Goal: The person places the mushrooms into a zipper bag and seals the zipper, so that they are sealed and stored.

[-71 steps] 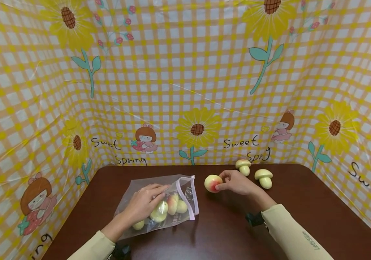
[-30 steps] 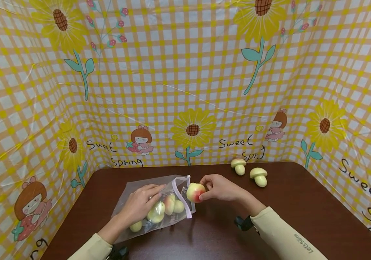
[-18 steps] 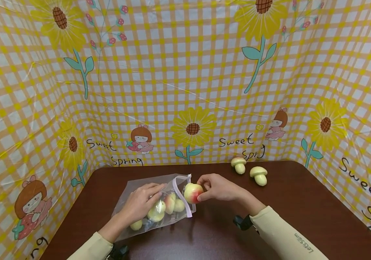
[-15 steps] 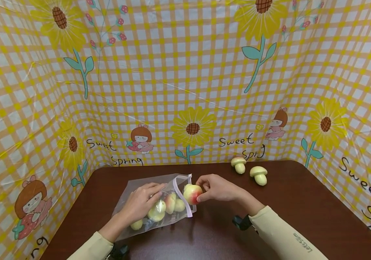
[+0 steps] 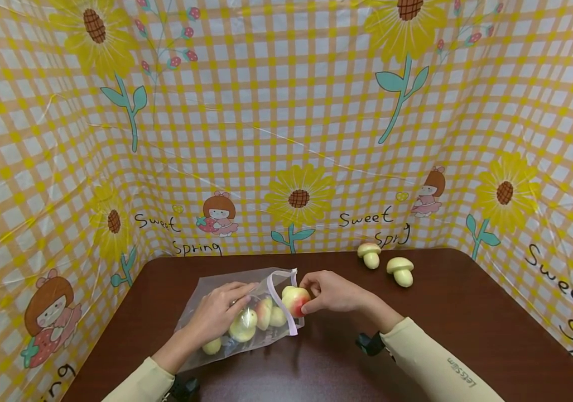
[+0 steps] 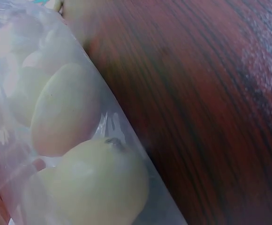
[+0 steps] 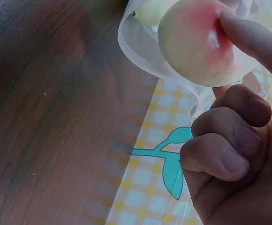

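In the head view, my right hand [image 5: 332,291] pinches a pale yellow peach [image 5: 293,300] with a red blush between thumb and fingers. The peach sits in the mouth of a clear zip bag [image 5: 206,287], partly behind its pale lilac edge. In the right wrist view, the thumb presses the peach's [image 7: 192,44] red side, and the other fingers curl below. My left hand [image 5: 221,307] lies on top of the bag, fingers extended together. Several pale yellow mushroom-like and rounded pieces [image 6: 101,183] show through the plastic, some hidden under the hand.
Two pale yellow mushrooms, one with a pinkish cap [image 5: 369,251] and one plainer [image 5: 400,271], lie at the back right of the dark brown table [image 5: 417,340]. A checked sunflower cloth [image 5: 246,139] walls in the back and sides.
My right hand has carried the peach left from the table beside the bag into its mouth. The left hand has stayed on the bag. The head view has shifted slightly.
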Available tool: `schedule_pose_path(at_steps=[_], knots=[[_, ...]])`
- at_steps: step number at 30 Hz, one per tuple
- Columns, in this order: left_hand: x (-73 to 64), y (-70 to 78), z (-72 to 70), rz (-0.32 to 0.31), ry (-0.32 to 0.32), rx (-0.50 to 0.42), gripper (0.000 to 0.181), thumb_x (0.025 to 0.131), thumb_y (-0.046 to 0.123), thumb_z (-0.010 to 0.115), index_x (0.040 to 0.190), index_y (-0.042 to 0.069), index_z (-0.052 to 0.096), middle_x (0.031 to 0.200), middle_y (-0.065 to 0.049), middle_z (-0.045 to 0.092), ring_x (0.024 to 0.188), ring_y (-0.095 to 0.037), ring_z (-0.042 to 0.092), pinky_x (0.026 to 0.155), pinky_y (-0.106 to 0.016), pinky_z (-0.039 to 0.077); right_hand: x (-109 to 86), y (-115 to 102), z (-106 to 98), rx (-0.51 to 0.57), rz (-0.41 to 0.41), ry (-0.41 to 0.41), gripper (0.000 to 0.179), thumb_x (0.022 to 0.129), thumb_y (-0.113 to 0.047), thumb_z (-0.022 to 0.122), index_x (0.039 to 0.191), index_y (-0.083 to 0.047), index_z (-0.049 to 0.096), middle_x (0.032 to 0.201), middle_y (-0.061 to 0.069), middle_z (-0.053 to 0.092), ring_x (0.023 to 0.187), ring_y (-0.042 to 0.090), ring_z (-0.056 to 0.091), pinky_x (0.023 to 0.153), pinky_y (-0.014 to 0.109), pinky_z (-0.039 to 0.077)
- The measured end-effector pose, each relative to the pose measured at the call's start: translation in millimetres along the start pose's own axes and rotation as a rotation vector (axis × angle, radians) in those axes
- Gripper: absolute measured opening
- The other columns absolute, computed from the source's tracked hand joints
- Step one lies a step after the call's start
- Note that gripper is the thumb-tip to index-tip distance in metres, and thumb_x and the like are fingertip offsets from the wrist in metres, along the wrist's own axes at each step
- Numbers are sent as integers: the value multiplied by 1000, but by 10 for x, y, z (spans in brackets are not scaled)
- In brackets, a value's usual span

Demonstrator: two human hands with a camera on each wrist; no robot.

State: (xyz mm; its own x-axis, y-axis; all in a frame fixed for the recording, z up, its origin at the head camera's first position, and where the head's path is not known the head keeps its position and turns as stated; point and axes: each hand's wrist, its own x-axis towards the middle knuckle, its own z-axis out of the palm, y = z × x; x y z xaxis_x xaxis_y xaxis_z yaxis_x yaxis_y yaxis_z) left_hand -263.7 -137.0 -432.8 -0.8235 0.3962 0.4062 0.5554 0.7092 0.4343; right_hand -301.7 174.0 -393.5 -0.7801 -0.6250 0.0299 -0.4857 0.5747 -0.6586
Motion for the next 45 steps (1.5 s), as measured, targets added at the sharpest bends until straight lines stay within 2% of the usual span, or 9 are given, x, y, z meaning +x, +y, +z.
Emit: schedule_pose_path(at_steps=[13, 26, 34, 38, 41, 45], knots=[[-1, 7, -20, 14, -10, -14, 36, 103, 31, 57, 140, 33, 62, 134, 4, 65, 123, -27, 62, 95, -57, 51, 57, 8, 98, -35, -23, -13, 29, 77, -24, 87, 98, -15, 68, 61, -9, 45, 55, 4, 40, 52, 20, 32], [8, -11, 18, 36, 27, -2, 35, 103, 31, 57, 138, 34, 63, 130, 9, 67, 121, -22, 64, 91, -53, 53, 117, -37, 245, 7, -31, -26, 31, 77, -20, 86, 101, -12, 69, 63, -3, 51, 55, 4, 42, 52, 20, 33], [17, 5, 19, 50, 51, -5, 34, 102, 29, 59, 136, 33, 65, 127, 9, 68, 118, -20, 66, 90, -51, 54, 198, -79, 376, -24, -30, -12, 22, 79, -25, 84, 94, -20, 69, 58, -9, 43, 52, 3, 38, 50, 21, 32], [20, 11, 23, 46, 50, -13, 35, 103, 28, 58, 137, 33, 64, 128, 8, 68, 118, -20, 65, 90, -50, 54, 249, -117, 437, -35, -64, -20, 11, 82, -12, 77, 87, -18, 69, 56, -10, 42, 50, 2, 37, 49, 19, 31], [19, 16, 24, 35, 40, -11, 35, 103, 28, 58, 137, 32, 64, 128, 8, 68, 118, -19, 65, 89, -50, 54, 282, -134, 468, -62, -93, -29, 14, 85, -3, 68, 80, -16, 68, 55, -11, 38, 48, 1, 33, 47, 19, 28], [20, 23, 17, 24, 34, -17, 35, 103, 27, 58, 137, 32, 64, 128, 8, 68, 118, -19, 65, 91, -51, 53, 298, -140, 462, -69, -105, -59, 18, 88, 0, 64, 81, -16, 71, 53, -12, 33, 47, 1, 27, 47, 20, 23]])
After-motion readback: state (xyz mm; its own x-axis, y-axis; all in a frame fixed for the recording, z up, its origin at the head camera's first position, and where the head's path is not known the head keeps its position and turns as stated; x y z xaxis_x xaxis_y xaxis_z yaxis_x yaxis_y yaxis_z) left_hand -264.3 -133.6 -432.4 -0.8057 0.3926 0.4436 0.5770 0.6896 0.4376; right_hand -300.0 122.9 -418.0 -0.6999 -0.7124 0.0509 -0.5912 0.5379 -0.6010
